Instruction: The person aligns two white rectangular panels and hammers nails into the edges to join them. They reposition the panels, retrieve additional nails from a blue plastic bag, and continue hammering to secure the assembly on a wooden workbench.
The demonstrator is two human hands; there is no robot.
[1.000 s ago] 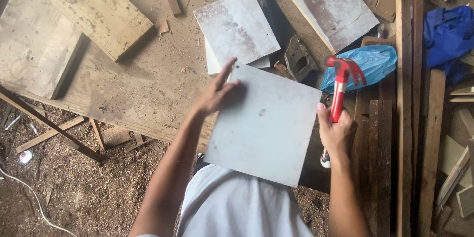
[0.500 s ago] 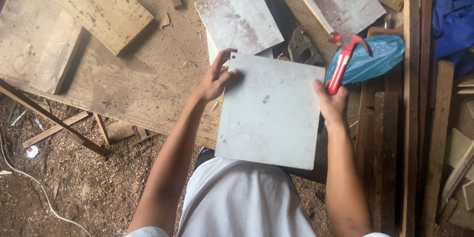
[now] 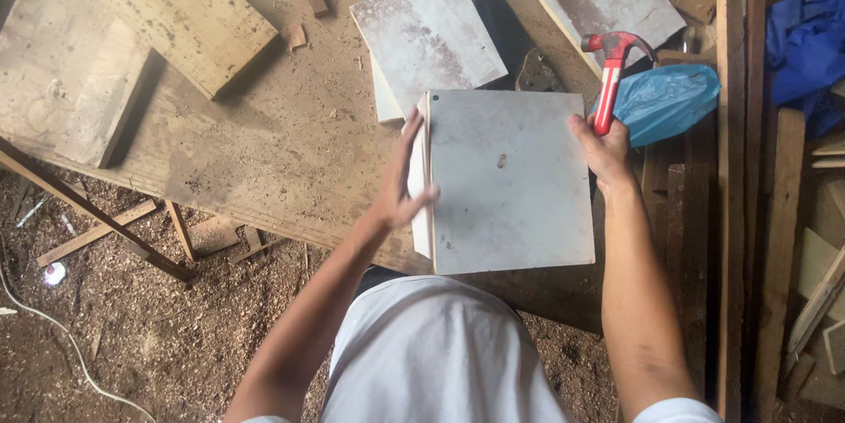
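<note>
White square board (image 3: 510,181) lies at the worktop's (image 3: 264,141) near edge; the left hand (image 3: 400,185) presses its left side, fingers curled round that edge. The right hand (image 3: 603,146), at its right edge, has a closed grip on a red hammer (image 3: 609,80).

Blue bag (image 3: 666,101) (crumpled), sawdust floor (image 3: 132,335)

One head-worn camera looks almost straight down from close above the person's own torso, taking in the left hand (image 3: 400,185) and right hand (image 3: 603,146) at a white panel (image 3: 510,181), the workbench (image 3: 264,132) beyond, and the sawdust floor (image 3: 132,335) at near left.
</note>
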